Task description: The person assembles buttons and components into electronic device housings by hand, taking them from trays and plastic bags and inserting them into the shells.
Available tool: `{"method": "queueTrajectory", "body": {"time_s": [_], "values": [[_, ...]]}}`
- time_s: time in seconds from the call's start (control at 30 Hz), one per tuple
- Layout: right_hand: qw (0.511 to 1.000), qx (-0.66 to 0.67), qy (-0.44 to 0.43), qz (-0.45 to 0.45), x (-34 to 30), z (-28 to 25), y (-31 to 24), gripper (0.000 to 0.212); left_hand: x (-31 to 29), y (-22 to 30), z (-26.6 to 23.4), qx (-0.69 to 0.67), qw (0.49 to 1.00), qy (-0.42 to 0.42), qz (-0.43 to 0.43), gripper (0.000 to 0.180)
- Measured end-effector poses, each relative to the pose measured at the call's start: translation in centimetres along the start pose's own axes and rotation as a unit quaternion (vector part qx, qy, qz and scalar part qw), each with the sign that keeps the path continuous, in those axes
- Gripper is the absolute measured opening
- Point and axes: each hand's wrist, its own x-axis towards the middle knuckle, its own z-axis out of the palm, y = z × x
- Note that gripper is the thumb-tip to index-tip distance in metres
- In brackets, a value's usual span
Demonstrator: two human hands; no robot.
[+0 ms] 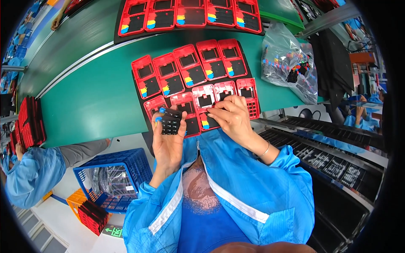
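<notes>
Green bench [84,109], red cases [189,65] rowed toward its near edge; above that edge the left hand [167,148] grasps a black keypad [170,126], probably light and bendy, best held by its rims. The right hand [233,119] pinches over the red cases; on what, I cannot tell.

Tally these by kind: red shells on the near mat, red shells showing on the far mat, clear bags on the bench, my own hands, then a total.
Near red shells: 10
Far red shells: 5
Clear bag: 1
Left hand and right hand: 2
Total: 18
</notes>
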Motion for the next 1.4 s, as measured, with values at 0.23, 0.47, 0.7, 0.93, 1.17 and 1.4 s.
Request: {"method": "queueTrajectory", "body": {"time_s": [0.23, 0.47, 0.7, 0.93, 1.17, 1.4], "values": [[0.999, 0.002, 0.041, 0.000, -0.2, 0.4, 0.0, 0.020, 0.2, 0.1, 0.1, -0.002, 1.000, 0.009, -0.004, 0.024], [0.994, -0.060, 0.072, -0.065, -0.6, -0.1, 0.1, 0.025, 0.2, 0.0, 0.0, 0.014, 1.000, -0.005, -0.015, 0.027], [0.986, -0.108, -0.032, -0.122, -0.4, 0.0, -0.5, 0.027, 0.5, -0.6, 0.9, 0.001, 0.998, -0.040, -0.041, 0.029], [0.989, 0.118, 0.055, -0.076, 3.0, -0.9, -4.1, 0.034, 0.2, -1.7, 0.0, -0.001, 0.995, -0.079, -0.066, 0.027], [0.983, 0.081, 0.033, -0.163, 1.1, 0.9, -4.1, 0.028, 0.2, -2.4, 0.1, 0.029, 0.995, -0.053, -0.083, 0.039], [0.992, 0.104, -0.003, -0.072, 0.6, 0.2, -4.8, 0.041, 0.1, -2.6, 0.6, 0.149, 0.985, -0.062, -0.054, 0.043]]}}
